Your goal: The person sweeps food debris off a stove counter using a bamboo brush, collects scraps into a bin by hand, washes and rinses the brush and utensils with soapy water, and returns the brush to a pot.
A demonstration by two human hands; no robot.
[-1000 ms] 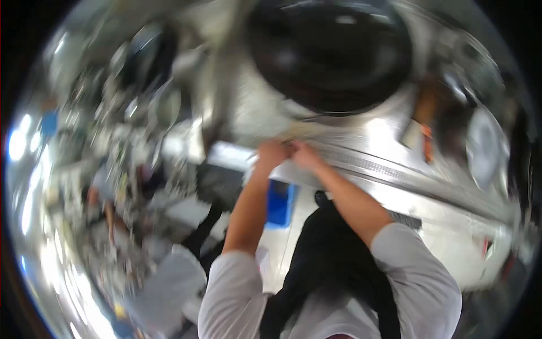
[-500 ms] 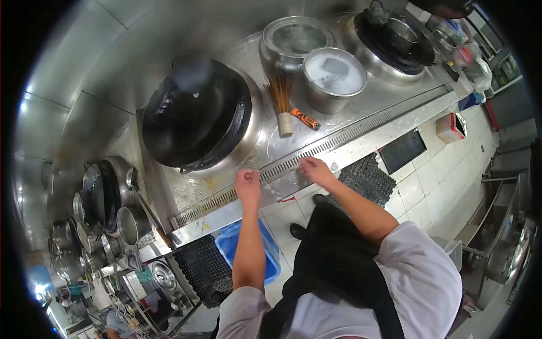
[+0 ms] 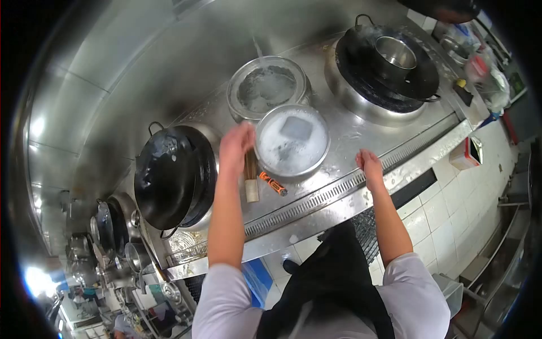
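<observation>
Suds pot [image 3: 307, 169] as landmark, on counter [image 3: 353, 138]; white foam and a grey pad [image 3: 297, 129] inside. Change over last half second: left hand [image 3: 236, 150] across from well short of pot to just left of it, over bristle end of bamboo brush [image 3: 252, 183]; right hand [image 3: 370, 166] now out to right of pot, well apart. Left grip: fingers partly curled; contact with brush hidden, cannot tell if anything held. Right grip: loosely bent, part open, nothing seen in hold. Brush left of pot; orange-marked tool [image 3: 273, 184] just off pot's near side. Judgement: work now centred left of pot, right hand apparently free.
</observation>
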